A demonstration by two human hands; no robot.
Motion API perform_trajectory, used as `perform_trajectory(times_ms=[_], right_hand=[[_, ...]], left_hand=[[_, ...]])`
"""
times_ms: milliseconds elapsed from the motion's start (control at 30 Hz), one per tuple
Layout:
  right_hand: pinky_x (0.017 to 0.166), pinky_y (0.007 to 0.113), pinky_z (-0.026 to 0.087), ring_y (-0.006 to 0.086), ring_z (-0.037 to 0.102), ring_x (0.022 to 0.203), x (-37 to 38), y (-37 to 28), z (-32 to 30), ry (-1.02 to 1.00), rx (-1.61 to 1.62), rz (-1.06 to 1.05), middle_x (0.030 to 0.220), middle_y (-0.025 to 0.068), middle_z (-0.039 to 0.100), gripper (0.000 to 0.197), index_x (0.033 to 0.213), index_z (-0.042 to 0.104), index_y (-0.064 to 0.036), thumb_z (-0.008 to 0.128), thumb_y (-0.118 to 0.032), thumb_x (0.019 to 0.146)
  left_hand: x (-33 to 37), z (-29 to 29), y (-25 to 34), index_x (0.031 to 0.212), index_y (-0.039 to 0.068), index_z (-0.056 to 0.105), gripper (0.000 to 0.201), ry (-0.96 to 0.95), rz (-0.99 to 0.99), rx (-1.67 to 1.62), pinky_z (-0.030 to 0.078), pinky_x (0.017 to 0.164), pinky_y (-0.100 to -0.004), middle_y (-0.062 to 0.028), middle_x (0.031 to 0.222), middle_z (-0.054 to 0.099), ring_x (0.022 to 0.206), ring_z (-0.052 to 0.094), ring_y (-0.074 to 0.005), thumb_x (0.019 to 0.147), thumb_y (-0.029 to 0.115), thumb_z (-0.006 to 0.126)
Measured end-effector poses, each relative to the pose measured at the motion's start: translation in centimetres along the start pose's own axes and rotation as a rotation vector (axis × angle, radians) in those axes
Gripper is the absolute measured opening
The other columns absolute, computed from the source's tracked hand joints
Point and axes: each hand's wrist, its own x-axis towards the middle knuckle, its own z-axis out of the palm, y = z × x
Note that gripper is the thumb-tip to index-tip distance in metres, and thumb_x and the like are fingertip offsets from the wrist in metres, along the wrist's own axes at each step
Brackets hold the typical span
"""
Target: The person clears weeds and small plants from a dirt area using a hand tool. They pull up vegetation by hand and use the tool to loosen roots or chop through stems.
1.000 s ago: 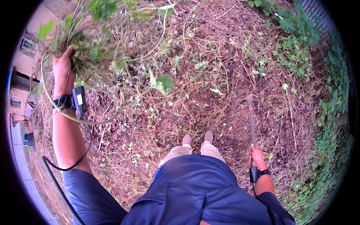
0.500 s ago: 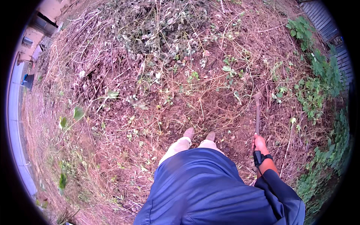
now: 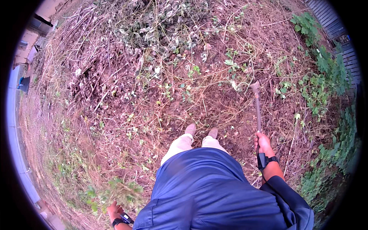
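Note:
My right hand [image 3: 263,142] is wrapped around the handle of a hoe-like tool [image 3: 257,109]. Its brownish shaft points away from me, and its small head lies over the dry stems; the blade's exact shape cannot be made out. At the lower left, my left hand [image 3: 114,211] is closed at the base of a bunch of leafy weeds [image 3: 120,192], which is smeared by motion. Each wrist carries a dark strapped device. Cut vines and dry stalks [image 3: 199,99] cover the soil in front of my shoes [image 3: 190,129].
A heap of wilted leaves and stems [image 3: 157,27] lies ahead. Green leafy plants [image 3: 316,96] grow along the right, beside corrugated sheeting [image 3: 326,15]. On the left are a pale paved strip [image 3: 14,126], a dark container [image 3: 24,84] and a building [image 3: 28,42].
My left hand has come into view at the lower left with the weeds. Blurred leaves on the left are gone from there. The tool in my right hand has shifted slightly forward and left.

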Motion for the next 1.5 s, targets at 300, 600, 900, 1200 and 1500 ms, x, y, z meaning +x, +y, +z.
perform_trajectory(times_ms=[300, 600, 900, 1200, 1500], right_hand=[[0.038, 0.028, 0.033, 0.0108, 0.041, 0.044, -2.4, 8.8, -5.3, 0.139, 0.337, 0.097, 0.061, -0.0015, 0.047, 0.022, 0.090, 0.052, -0.0138, 0.047, -0.033, 0.098], [0.041, 0.028, 0.032, 0.0110, 0.040, 0.046, -6.2, 18.9, -10.5, 0.349, 0.659, 0.119, 0.061, -0.0018, 0.043, 0.022, 0.089, 0.049, -0.0160, 0.049, -0.037, 0.097], [0.035, 0.034, 0.035, 0.0175, 0.041, 0.038, -3.2, 21.8, -14.2, 0.458, 0.779, 0.255, 0.050, 0.0029, 0.042, 0.037, 0.066, 0.046, -0.0124, 0.048, -0.034, 0.096], [0.038, 0.032, 0.034, 0.0128, 0.039, 0.043, 7.4, 14.3, -22.1, 0.218, 0.644, 0.281, 0.058, -0.0010, 0.045, 0.025, 0.079, 0.047, -0.0145, 0.048, -0.032, 0.096], [0.040, 0.029, 0.036, 0.0114, 0.042, 0.046, 12.8, 2.8, -30.8, 0.037, 0.507, 0.216, 0.064, -0.0005, 0.046, 0.016, 0.087, 0.047, -0.0114, 0.051, -0.024, 0.096]], left_hand=[[-4.5, 15.6, 21.6, 0.121, 0.004, 0.053, 0.033, -0.374, 0.539, 0.122, 0.050, 0.052, -0.0277, -0.0056, 0.089, 0.063, 0.066, 0.060, -0.0159, 0.093, 0.021, 0.056], [-19.0, 32.2, 34.4, 0.127, -0.001, 0.049, 0.040, -0.804, 0.883, 0.365, 0.049, 0.059, -0.0248, -0.0076, 0.093, 0.066, 0.071, 0.061, -0.0139, 0.092, 0.017, 0.058], [-28.5, 40.6, 31.0, 0.123, -0.003, 0.051, 0.040, -0.776, 0.970, 0.586, 0.048, 0.055, -0.0246, -0.0069, 0.088, 0.065, 0.073, 0.065, -0.0146, 0.089, 0.016, 0.060], [-37.9, 44.6, 21.2, 0.132, -0.001, 0.045, 0.046, -0.632, 0.902, 0.667, 0.051, 0.058, -0.0306, -0.0136, 0.101, 0.064, 0.083, 0.067, -0.0235, 0.092, 0.018, 0.056], [-49.1, 50.5, 13.5, 0.128, -0.004, 0.048, 0.043, -0.614, 0.868, 0.658, 0.051, 0.063, -0.0287, -0.0121, 0.098, 0.067, 0.081, 0.067, -0.0193, 0.091, 0.016, 0.057]])
